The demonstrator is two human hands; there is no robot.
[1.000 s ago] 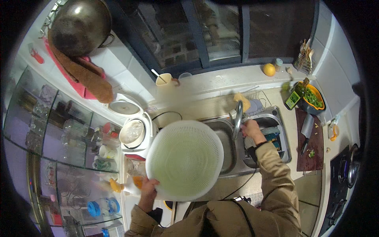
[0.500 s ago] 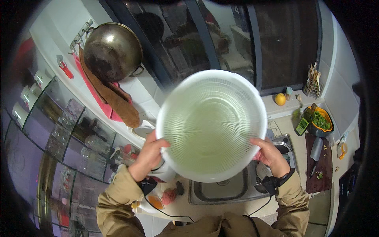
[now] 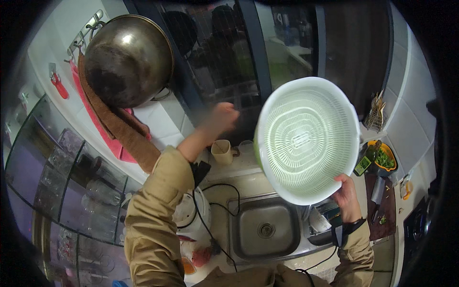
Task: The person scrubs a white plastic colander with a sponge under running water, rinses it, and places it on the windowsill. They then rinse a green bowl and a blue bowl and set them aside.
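Observation:
A white colander with slotted walls and a scalloped rim is held up above the sink, its inside facing me. Green shows along its left outer side. My right hand grips the lower right rim, thumb over the edge. Away from the colander, my left hand is raised in front of the window, above a cream mug on the sill. Motion blurs its fingers, so how they are held is unclear.
Below is a steel sink, with dishes to its right. Further right are a cutting board with a cleaver and an orange basket of greens. A large wok and towels hang at left, above glass shelves.
My left hand has let go of the colander and moved up toward the window. The colander has shifted right and turned in my right hand, uncovering the sink and the mug.

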